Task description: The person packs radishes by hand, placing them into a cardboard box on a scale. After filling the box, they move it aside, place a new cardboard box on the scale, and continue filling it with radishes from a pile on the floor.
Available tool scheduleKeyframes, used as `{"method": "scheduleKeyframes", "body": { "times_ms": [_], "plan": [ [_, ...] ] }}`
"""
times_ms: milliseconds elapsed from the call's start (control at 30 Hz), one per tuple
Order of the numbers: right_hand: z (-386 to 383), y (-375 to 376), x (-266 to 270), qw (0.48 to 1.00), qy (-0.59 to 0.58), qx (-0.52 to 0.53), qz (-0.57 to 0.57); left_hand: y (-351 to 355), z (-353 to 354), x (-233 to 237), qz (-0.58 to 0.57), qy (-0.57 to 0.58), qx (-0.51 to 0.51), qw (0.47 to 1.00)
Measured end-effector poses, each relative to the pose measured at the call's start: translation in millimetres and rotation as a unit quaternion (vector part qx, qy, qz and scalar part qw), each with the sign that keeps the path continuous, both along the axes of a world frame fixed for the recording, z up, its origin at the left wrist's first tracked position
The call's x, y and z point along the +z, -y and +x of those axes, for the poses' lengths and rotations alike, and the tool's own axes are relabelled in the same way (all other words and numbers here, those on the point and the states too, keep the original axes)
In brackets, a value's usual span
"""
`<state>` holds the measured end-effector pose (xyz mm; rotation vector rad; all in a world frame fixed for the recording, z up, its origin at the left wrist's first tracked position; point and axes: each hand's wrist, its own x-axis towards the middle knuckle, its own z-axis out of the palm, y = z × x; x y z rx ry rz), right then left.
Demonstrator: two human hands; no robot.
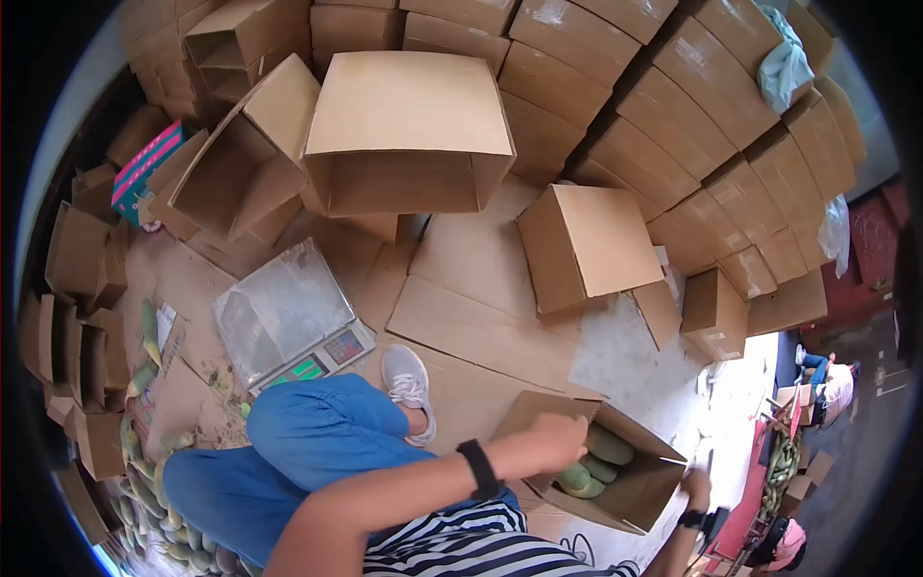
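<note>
Produce (178,550) heaped far left, then a scale (284,313). Left hand (550,446) is curled at the open carton (652,492) — can't tell if it's gripping. Green fruits (608,445) sit inside; right hand (698,489) is by the far edge, grip unclear. Looks like carton-handling — next move calls for steady sides.

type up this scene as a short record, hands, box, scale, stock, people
left hand: at the left edge of an open box, fingers curled, grip unclear
right hand: by the box's right side, contact unclear
box contents: several green fruits
scale: on the floor, display lit green
stock: stacked boxes behind; fruit heap at lower left
other people: two visible, far right
</note>
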<state>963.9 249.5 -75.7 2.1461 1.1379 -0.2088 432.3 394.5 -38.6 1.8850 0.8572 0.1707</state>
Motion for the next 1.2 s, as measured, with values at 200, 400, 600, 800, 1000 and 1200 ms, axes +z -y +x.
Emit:
{"method": "scheduleKeyframes", "body": {
  "times_ms": [200,400,600,800,1000,1200],
  "plan": [
    [-194.1,-252.0,43.0,0.779,-0.503,-0.063,0.368,8.6,-160.6,35.2,0.120,-0.063,0.163,0.977],
    [-215.9,-381.0,-151.6,0.669,-0.583,-0.348,0.302,123.3,-330.5,94.1,0.171,-0.318,0.467,0.807],
    [-284.4,-403.8,-184.6,0.461,-0.681,-0.433,0.369,250.7,-388.0,77.3,0.098,-0.401,0.615,0.672],
    [-302.3,-404.9,-141.2,0.490,-0.762,-0.337,0.255,270.2,-394.2,58.5,0.178,-0.376,0.652,0.634],
    [-272.2,-432.1,-107.4,0.363,-0.741,-0.409,0.390,251.7,-393.3,65.6,0.167,-0.367,0.640,0.654],
    [-274.5,-374.0,-16.0,0.385,-0.699,-0.315,0.513,259.1,-397.2,58.3,0.192,-0.366,0.639,0.649]
  ]
}}
